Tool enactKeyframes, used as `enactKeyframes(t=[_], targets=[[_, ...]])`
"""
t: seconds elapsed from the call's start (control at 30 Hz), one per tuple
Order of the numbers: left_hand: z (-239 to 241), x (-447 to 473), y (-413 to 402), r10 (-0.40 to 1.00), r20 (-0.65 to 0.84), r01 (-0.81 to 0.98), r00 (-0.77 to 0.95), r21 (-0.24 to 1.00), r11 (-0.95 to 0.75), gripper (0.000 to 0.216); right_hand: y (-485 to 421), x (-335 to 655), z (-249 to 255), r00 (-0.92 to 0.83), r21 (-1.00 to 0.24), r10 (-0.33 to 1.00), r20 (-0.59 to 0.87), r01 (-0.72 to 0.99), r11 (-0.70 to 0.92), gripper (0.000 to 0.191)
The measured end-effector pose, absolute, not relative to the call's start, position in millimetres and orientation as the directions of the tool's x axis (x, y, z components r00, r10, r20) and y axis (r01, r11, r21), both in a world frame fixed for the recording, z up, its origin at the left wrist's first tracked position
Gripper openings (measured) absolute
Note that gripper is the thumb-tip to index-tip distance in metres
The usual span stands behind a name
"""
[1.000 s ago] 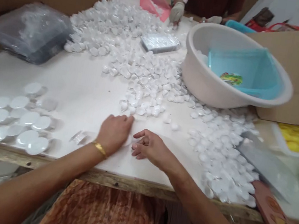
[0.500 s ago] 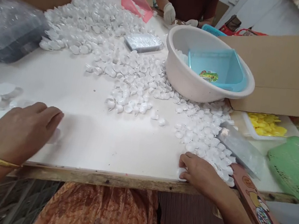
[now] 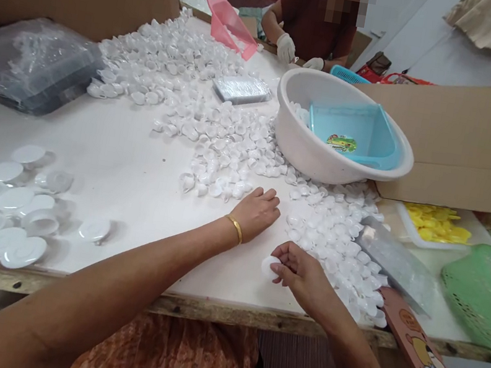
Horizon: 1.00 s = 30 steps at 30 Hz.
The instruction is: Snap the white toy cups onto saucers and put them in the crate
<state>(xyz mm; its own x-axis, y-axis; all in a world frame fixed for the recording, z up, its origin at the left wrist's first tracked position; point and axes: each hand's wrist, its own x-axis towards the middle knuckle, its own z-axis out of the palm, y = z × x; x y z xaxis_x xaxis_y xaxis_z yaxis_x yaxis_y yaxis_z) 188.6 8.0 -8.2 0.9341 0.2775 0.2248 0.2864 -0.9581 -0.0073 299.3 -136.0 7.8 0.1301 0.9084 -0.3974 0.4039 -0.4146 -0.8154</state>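
Observation:
My left hand [image 3: 260, 215] reaches to the middle of the table, back upward and fingers curled down beside the small white plastic cups [image 3: 219, 170]. Whatever is under its fingers is hidden. My right hand [image 3: 305, 277] pinches a small white round plastic piece [image 3: 270, 268] between thumb and fingers, just above the tabletop. Beside it spreads a pile of similar small white rounded pieces [image 3: 335, 237]. At the left, several larger white round pieces like saucers [image 3: 14, 200] lie in a loose group, with one saucer-like piece [image 3: 94, 229] apart from them.
A white basin [image 3: 292, 132] holding a blue scoop [image 3: 353, 127] stands beyond my hands. A pink scoop [image 3: 227, 27], wrapped grey trays [image 3: 34, 64], yellow pieces [image 3: 436, 223] and a green basket [image 3: 481, 292] lie around. Opposite, a person's gloved hand [image 3: 286, 48] works.
My left hand has moved from the saucer-like pieces at the left to the cups in the middle. My right hand has shifted slightly left, lifting its white piece off the pile's edge.

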Motion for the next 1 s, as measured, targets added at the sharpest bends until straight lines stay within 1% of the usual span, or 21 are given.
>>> enactKeyframes(t=[0.07,0.13,0.2,0.23,0.27,0.33,0.4,0.47,0.7,0.8,1.0], targets=[[-5,184,3,0.312,0.191,0.305,0.931,0.066,-0.950,0.017,-136,301,5,0.144,-0.840,0.901,-0.409,0.325,-0.434,0.017],[-1,167,-6,0.447,0.122,0.411,0.886,0.241,-0.879,0.016,-137,303,5,0.157,-0.859,0.894,-0.419,0.252,-0.446,0.021],[2,141,-13,0.618,-0.048,0.573,0.784,0.439,-0.693,0.022,-134,302,6,0.148,-0.876,0.893,-0.425,0.182,-0.447,0.022],[3,126,-14,0.680,-0.148,0.648,0.718,0.497,-0.577,0.026,-132,299,7,0.134,-0.884,0.894,-0.427,0.143,-0.444,0.022],[3,111,-14,0.720,-0.234,0.711,0.653,0.518,-0.476,0.028,-129,294,8,0.113,-0.892,0.896,-0.429,0.104,-0.440,0.023],[3,83,-12,0.766,-0.331,0.793,0.552,0.493,-0.358,0.024,-120,280,8,0.067,-0.901,0.902,-0.427,0.046,-0.431,0.023],[4,61,-9,0.800,-0.343,0.834,0.492,0.449,-0.320,0.022,-108,262,8,0.029,-0.906,0.906,-0.421,0.033,-0.422,0.022],[4,45,-8,0.817,-0.341,0.847,0.465,0.440,-0.298,0.023,-96,243,8,0.013,-0.909,0.910,-0.415,0.034,-0.415,0.022],[4,21,-12,0.856,-0.304,0.793,0.418,0.581,-0.181,0.030,-65,192,3,0.019,-0.864,0.866,-0.500,-0.067,-0.498,0.012],[3,18,-15,0.858,-0.292,0.779,0.422,0.601,-0.178,0.030,-58,181,-1,0.034,-0.851,0.851,-0.524,-0.065,-0.521,0.010],[-1,20,-17,0.856,-0.291,0.784,0.426,0.591,-0.190,0.029,-51,176,-7,0.062,-0.823,0.821,-0.567,-0.069,-0.563,0.011]])
